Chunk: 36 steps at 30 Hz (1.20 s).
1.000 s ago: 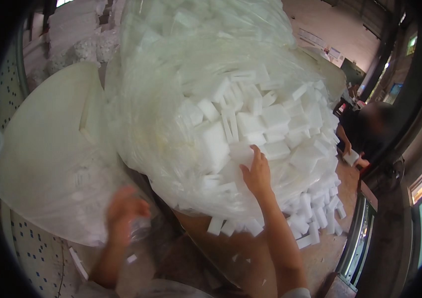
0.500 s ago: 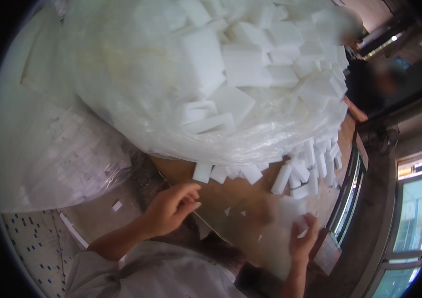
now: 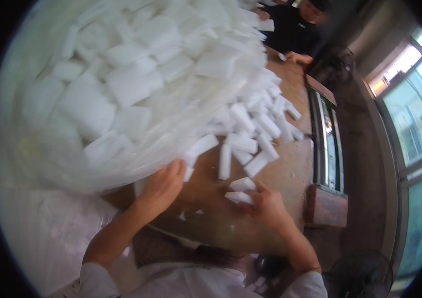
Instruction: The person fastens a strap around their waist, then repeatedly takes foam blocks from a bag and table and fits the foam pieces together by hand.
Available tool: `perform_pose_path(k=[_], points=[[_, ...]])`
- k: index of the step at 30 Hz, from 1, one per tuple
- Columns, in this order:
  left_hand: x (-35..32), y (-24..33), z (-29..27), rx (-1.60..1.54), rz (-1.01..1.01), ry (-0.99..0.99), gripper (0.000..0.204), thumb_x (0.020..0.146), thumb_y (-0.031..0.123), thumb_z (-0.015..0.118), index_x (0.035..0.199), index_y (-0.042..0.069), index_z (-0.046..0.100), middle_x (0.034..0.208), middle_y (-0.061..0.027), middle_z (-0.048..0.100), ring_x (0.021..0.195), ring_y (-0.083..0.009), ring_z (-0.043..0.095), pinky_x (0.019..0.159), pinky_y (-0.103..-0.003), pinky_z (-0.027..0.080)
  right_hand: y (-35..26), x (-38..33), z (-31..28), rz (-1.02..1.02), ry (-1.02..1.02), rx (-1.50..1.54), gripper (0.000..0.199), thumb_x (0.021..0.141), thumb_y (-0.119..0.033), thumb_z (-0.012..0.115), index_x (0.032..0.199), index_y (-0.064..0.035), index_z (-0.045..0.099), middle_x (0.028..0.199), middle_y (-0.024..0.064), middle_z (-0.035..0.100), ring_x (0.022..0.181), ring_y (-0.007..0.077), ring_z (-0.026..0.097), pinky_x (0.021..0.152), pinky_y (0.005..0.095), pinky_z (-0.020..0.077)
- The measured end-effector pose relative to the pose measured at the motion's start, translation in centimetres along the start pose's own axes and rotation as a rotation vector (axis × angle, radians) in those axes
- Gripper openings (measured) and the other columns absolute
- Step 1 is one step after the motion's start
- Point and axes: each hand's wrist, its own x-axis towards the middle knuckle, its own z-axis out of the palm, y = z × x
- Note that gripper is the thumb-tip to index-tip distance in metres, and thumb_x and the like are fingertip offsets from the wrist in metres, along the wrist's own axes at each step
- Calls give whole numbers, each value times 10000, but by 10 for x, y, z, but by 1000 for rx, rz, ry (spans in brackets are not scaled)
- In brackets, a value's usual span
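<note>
My right hand [image 3: 269, 206] is closed around two white foam blocks [image 3: 241, 185], held just above the brown tabletop. At the lower edge of a big clear plastic bag [image 3: 136, 180] packed with white foam blocks, my left hand [image 3: 162, 186] has its fingers together against a small white foam block [image 3: 188, 174]. Part of that block is hidden by the fingers. Beyond my hands, a loose pile of white foam blocks [image 3: 255, 124] spills over the table beside the bag.
The brown table [image 3: 206, 203] has a curved near edge and a few white scraps. A person [image 3: 290, 30] in dark clothes is at the far end, a white piece in hand. A metal-railed frame [image 3: 327, 144] runs along the right side; a fan [image 3: 359, 270] stands lower right.
The view has swung to the right. My left hand has gone from mid-air to the blocks at the bag's edge. My right hand now grips two blocks; earlier it was beside a blurred white piece.
</note>
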Motion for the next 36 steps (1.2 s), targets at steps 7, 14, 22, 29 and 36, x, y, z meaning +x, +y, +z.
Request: perform_pose_path(k=[7, 14, 22, 29, 36], points=[[3, 54, -27, -62, 524, 199, 460, 785, 90, 652, 1204, -56, 531, 1203, -210, 540, 1082, -354, 556, 896, -553, 422, 170, -61, -121, 416, 436, -382, 321, 767, -241, 795, 868, 42, 685, 956, 227, 661, 835, 388, 665, 711, 426, 550], [-12, 71, 24, -200, 167, -109, 552, 803, 212, 698, 1254, -43, 507, 1129, -186, 530, 1028, -371, 502, 879, -503, 379, 297, -39, -146, 103, 19, -562, 356, 757, -290, 772, 1011, -55, 686, 1058, 172, 605, 989, 359, 602, 842, 445, 500], [-11, 67, 25, -255, 59, 52, 512, 769, 169, 729, 1198, -25, 528, 1094, -195, 531, 965, -381, 505, 852, -488, 405, 327, -2, -127, -51, -84, -358, 313, 720, -259, 786, 911, -33, 684, 983, 173, 602, 952, 356, 605, 826, 441, 493], [-25, 62, 22, -401, 82, 267, 574, 716, 81, 739, 1224, -44, 503, 1112, -223, 548, 961, -415, 548, 848, -496, 460, 335, -127, -175, 218, -358, -536, 380, 718, -285, 802, 932, 3, 679, 955, 197, 634, 885, 353, 629, 784, 432, 510], [-28, 100, 22, -1503, -475, 365, 553, 898, 165, 724, 1331, -58, 460, 1123, -167, 655, 954, -186, 667, 812, -300, 538, 146, -86, -110, 752, 394, 593, 298, 854, -307, 705, 987, -41, 689, 983, 81, 637, 864, 194, 633, 751, 323, 500]])
